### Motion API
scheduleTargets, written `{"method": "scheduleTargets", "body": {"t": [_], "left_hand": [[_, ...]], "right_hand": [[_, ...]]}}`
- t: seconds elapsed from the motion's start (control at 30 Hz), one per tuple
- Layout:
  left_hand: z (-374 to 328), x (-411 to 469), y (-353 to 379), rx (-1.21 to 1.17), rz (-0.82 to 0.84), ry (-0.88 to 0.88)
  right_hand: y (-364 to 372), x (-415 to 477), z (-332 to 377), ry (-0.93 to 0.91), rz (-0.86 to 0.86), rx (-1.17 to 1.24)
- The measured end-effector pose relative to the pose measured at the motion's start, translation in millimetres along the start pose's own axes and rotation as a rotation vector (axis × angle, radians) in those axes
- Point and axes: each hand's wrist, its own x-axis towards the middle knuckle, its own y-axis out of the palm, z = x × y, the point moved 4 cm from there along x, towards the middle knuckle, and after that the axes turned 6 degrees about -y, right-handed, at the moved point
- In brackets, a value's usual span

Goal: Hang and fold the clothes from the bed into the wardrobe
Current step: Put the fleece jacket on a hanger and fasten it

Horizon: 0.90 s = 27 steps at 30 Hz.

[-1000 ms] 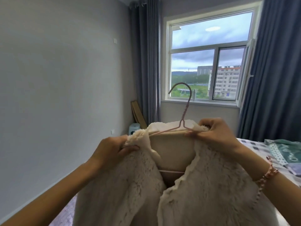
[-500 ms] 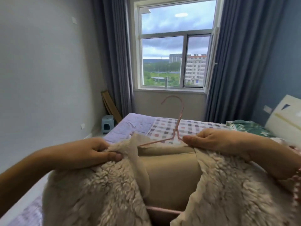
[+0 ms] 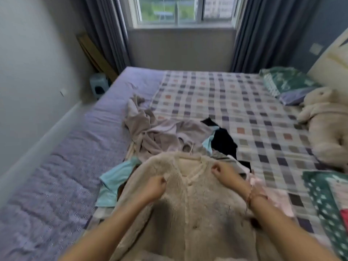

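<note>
I am looking down on a wide bed (image 3: pixel 235 102), its left strip a lilac quilted sheet (image 3: pixel 66 176) and the rest a cover checked in grey, navy and orange. It fills a narrow room with a pale grey wall (image 3: pixel 33 53) on the left and one white-framed window (image 3: pixel 184 12) beyond the far edge, flanked by two grey-blue curtains, left (image 3: pixel 105 31) and right (image 3: pixel 263 34). By the far left corner stand one small pale blue stool (image 3: pixel 98 85) and some wooden boards (image 3: pixel 94 51) leaning on the wall. Along the right edge lie two green patterned pillows, far (image 3: pixel 286 85) and near (image 3: pixel 327 200), with one cream plush rabbit (image 3: pixel 327 121) between them. The cream fleece coat (image 3: pixel 197 213) lies front up at the near edge, one thin pink wire hanger (image 3: pixel 189 157) showing inside its collar. My left hand (image 3: pixel 155 187) is fisted on the coat's left front, and my right hand (image 3: pixel 220 170) (a beaded bracelet (image 3: pixel 251 194) on its wrist) has its fingers curled into the right front near the collar. Beyond and beside the coat a heap shows four colours: a beige robe (image 3: pixel 150 132), a black piece (image 3: pixel 224 142), a pale blue piece (image 3: pixel 114 178) and a pink piece (image 3: pixel 278 196).
</note>
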Motion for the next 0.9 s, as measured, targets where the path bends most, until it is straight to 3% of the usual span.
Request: {"method": "scheduleTargets", "body": {"t": [0.1,0.2,0.37,0.47,0.6,0.77,0.9], "left_hand": [[47,0,87,-0.042,0.18,-0.079],[69,8,128,-0.116,0.169,-0.109],[41,27,149,-0.052,-0.068,0.187],[18,48,158,0.108,-0.217,0.315],[24,78,167,0.341,-0.183,0.119],[37,85,175,0.38,-0.134,-0.048],[39,89,172,0.374,-0.062,-0.16]], "right_hand": [[95,-11,-41,0.112,0.209,0.108],[159,-6,-60,0.169,0.302,0.191],[187,25,-61,0.146,0.113,0.202],[194,45,-64,0.069,0.16,0.019],[202,64,-72,0.025,0.205,-0.314],[219,63,-75,0.024,0.265,-0.32],[201,69,-86,0.093,0.156,-0.334]]}}
